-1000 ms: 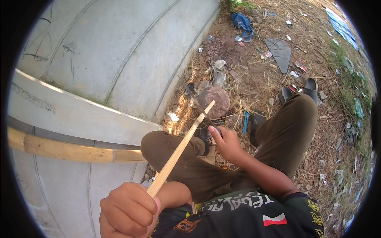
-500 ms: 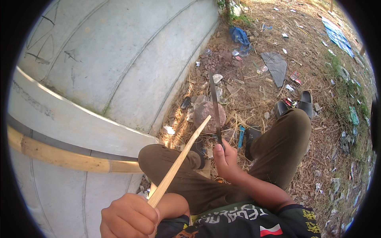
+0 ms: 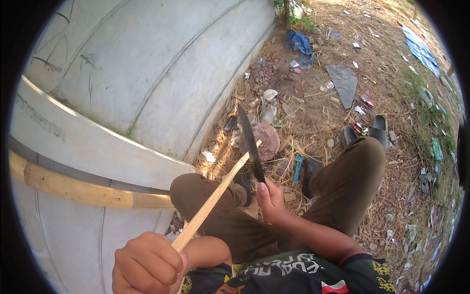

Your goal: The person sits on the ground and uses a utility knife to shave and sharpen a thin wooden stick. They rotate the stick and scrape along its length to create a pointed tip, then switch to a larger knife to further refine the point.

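Note:
My left hand (image 3: 147, 264) is closed around the near end of a thin pale bamboo strip (image 3: 215, 198), which slants up and to the right over my left knee. In my right hand (image 3: 271, 201) is a long dark knife (image 3: 249, 139), its blade pointing up and away. The blade crosses the far tip of the strip near a reddish stone (image 3: 267, 139) on the ground. I sit with both knees up in brown trousers.
A large curved grey concrete wall (image 3: 147, 73) fills the left side, with a thick bamboo pole (image 3: 73, 188) lying along its ledge. Dry grass with scattered litter, a blue cloth (image 3: 299, 43) and dark sandals (image 3: 364, 131) covers the ground to the right.
My right hand, empty beside the strip's tip a second ago, now grips the knife and has raised its blade against the strip's far end. The left hand has kept its hold.

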`<state>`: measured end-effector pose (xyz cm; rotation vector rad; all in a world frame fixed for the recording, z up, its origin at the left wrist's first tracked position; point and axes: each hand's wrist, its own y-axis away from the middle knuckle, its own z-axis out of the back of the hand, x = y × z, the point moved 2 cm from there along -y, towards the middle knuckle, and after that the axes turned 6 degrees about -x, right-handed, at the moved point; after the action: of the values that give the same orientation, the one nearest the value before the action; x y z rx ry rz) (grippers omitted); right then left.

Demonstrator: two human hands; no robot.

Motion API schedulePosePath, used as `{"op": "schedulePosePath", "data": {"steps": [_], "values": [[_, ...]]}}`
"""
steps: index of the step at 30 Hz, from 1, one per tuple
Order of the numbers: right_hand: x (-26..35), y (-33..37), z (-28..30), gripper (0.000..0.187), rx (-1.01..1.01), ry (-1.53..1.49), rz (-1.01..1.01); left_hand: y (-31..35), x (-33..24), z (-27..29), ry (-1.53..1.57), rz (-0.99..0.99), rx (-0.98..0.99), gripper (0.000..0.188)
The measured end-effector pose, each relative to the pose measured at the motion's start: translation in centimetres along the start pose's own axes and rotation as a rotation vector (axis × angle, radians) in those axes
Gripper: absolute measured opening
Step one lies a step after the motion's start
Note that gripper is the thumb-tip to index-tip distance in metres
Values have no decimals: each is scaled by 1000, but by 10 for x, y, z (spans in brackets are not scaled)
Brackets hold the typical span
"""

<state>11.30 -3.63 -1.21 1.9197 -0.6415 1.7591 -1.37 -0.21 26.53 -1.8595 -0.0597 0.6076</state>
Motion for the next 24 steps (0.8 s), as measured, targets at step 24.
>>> {"op": "schedulePosePath", "data": {"steps": [24], "values": [[-30,-33,22,53,-213,283,2,-15,23,5,-8,39,70,36]]}}
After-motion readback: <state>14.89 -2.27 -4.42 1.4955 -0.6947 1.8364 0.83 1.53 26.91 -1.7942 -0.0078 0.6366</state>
